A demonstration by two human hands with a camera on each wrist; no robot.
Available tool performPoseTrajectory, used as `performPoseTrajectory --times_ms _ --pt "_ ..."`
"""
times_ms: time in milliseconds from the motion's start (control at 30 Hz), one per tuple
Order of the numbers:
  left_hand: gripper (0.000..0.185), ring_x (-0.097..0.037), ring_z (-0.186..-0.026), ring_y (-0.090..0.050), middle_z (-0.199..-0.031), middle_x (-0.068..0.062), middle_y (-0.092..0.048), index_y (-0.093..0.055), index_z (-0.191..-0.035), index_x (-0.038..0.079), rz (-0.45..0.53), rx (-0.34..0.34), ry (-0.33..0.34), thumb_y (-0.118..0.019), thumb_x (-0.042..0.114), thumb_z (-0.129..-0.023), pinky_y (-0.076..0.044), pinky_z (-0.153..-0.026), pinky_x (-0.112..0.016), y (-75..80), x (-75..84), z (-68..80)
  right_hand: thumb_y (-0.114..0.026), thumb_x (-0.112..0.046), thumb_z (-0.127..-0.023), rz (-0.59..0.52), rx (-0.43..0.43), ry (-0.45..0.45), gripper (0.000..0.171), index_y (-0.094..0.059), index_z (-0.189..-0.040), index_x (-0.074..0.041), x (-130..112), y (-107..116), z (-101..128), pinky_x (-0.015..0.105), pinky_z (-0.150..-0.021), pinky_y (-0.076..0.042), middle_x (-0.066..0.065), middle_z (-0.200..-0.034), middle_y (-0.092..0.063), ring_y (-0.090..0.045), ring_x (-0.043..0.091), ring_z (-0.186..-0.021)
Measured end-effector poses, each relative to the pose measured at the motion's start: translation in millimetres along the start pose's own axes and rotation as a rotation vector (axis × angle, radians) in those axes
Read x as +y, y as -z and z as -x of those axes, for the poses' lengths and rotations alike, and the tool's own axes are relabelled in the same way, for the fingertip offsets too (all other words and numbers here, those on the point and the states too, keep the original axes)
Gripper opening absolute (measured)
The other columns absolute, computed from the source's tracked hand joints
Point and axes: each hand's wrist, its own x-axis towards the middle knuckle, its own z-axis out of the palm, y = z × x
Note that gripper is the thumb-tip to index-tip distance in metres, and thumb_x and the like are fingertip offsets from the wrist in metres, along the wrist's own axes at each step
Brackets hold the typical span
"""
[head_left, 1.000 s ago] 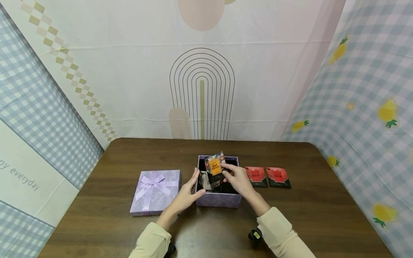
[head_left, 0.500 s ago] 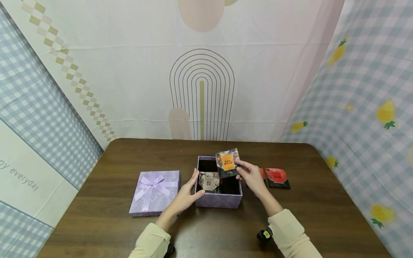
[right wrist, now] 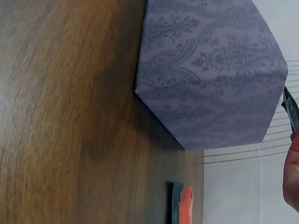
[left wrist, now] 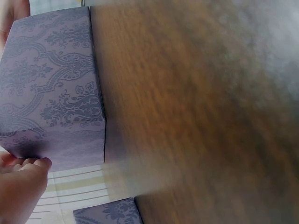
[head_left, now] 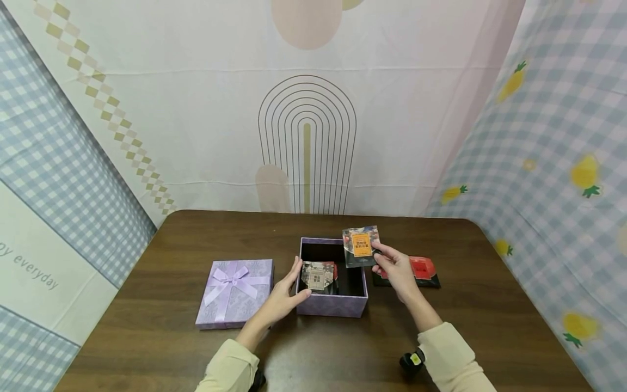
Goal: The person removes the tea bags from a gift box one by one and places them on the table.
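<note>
My right hand (head_left: 398, 272) pinches a flat black sachet (head_left: 361, 246) with an orange label between thumb and fingers, above the right rim of an open purple patterned box (head_left: 330, 306). In the right wrist view only an edge of that sachet (right wrist: 290, 109) shows. Another sachet (head_left: 317, 276), with a beige label, lies inside the box at the left, with a bit of red behind it. My left hand (head_left: 280, 296) rests against the box's left side, fingers straight along it and thumb at the front corner. The left wrist view shows fingertips (left wrist: 42, 163) touching the box wall.
A purple lid (head_left: 235, 294) with a ribbon bow lies left of the box on the brown table (head_left: 313, 354). Right of the box lie two red-and-black sachets; the right one (head_left: 425, 270) is partly covered by my right hand, the other mostly so.
My right hand has carried the orange-labelled sachet from over the box's left half to its right rim, uncovering the beige-labelled sachet. My left hand has stayed at the box.
</note>
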Motion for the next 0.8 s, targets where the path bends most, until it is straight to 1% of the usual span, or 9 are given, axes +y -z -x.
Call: performPoseTrajectory --times_ms 100,200,267,367,433,533,600,700,800 --pt "0.073 -0.03 -0.136 -0.015 -0.149 -0.016 -0.009 -0.021 -0.142 -0.003 0.001 -0.002 0.004 -0.062 0.01 -0.084 -0.014 -0.109 -0.045 0.1 -0.8 0.2 -0.054 -0.005 -0.09 -0.005 0.016 0.008 0.039 -0.05 -0.128 0.002 3.3 4.8 -0.7 0.019 -0.057 -0.049 -0.007 -0.101 -0.063 -0.058 0.002 -0.059" --pt "0.073 -0.029 -0.136 -0.015 -0.15 -0.016 -0.009 -0.021 -0.142 -0.003 0.002 -0.003 0.007 -0.062 0.01 -0.084 -0.013 -0.109 -0.044 0.2 -1.4 0.4 -0.055 -0.006 -0.09 -0.022 0.034 0.018 0.04 -0.049 -0.129 0.004 7.4 10.2 -1.5 0.018 -0.059 -0.049 0.001 -0.126 -0.053 -0.058 0.002 -0.06" --pt "0.072 -0.029 -0.136 -0.015 -0.15 -0.016 -0.009 -0.021 -0.142 -0.003 0.003 -0.003 0.007 -0.062 0.01 -0.084 -0.013 -0.109 -0.044 0.3 -1.2 0.4 -0.055 -0.007 -0.09 -0.041 0.051 0.016 0.04 -0.049 -0.129 0.004 10.0 14.0 -2.3 0.016 -0.059 -0.048 0.005 -0.132 -0.048 -0.058 0.001 -0.059" --pt "0.072 -0.028 -0.137 -0.015 -0.15 -0.015 -0.01 -0.022 -0.142 -0.002 0.004 -0.001 0.008 -0.063 0.011 -0.085 -0.013 -0.109 -0.044 0.2 -1.5 0.2 -0.055 -0.007 -0.09 -0.06 0.074 0.013 0.04 -0.049 -0.128 0.004 13.0 19.9 -3.6 0.015 -0.057 -0.047 0.001 -0.127 -0.052 -0.057 0.001 -0.058" --pt "0.072 -0.027 -0.137 -0.015 -0.15 -0.014 -0.01 -0.022 -0.143 -0.001 0.009 -0.001 0.009 -0.063 0.011 -0.085 -0.012 -0.109 -0.044 0.3 -1.5 0.3 -0.054 -0.007 -0.091 -0.058 0.09 0.004 0.039 -0.049 -0.128 0.004 14.3 23.6 -4.2 0.015 -0.056 -0.047 -0.006 -0.113 -0.059 -0.056 0.001 -0.058" --pt "0.072 -0.027 -0.137 -0.015 -0.15 -0.014 -0.011 -0.022 -0.143 -0.001 0.02 -0.001 0.002 -0.063 0.01 -0.084 -0.012 -0.109 -0.045 0.4 -1.4 0.1 -0.051 -0.005 -0.092 -0.035 0.107 -0.011 0.038 -0.047 -0.129 0.005 15.7 29.0 -3.8 0.016 -0.057 -0.047 -0.017 -0.095 -0.06 -0.055 0.0 -0.057" --pt "0.072 -0.027 -0.137 -0.015 -0.15 -0.014 -0.011 -0.022 -0.143 0.0 0.022 -0.003 -0.002 -0.063 0.01 -0.084 -0.012 -0.109 -0.046 0.5 -1.1 0.0 -0.05 -0.004 -0.092 -0.022 0.12 -0.022 0.037 -0.047 -0.128 0.005 17.0 32.4 -3.4 0.017 -0.058 -0.048 -0.018 -0.088 -0.06 -0.055 0.001 -0.057" --pt "0.072 -0.027 -0.137 -0.015 -0.15 -0.014 -0.01 -0.022 -0.143 -0.001 0.018 -0.005 0.0 -0.063 0.01 -0.084 -0.013 -0.109 -0.046 0.5 -0.8 -0.3 -0.049 -0.003 -0.093 -0.012 0.138 -0.033 0.037 -0.047 -0.128 0.006 19.7 37.0 -3.1 0.018 -0.059 -0.048 -0.02 -0.089 -0.06 -0.055 0.001 -0.057" --pt "0.072 -0.028 -0.136 -0.015 -0.15 -0.014 -0.01 -0.021 -0.143 -0.001 0.007 -0.008 0.006 -0.062 0.011 -0.085 -0.013 -0.109 -0.045 0.4 -0.7 -0.6 -0.05 -0.003 -0.092 -0.014 0.168 -0.035 0.035 -0.048 -0.126 0.008 22.3 40.9 -3.5 0.017 -0.057 -0.048 -0.017 -0.084 -0.062 -0.055 0.001 -0.055"
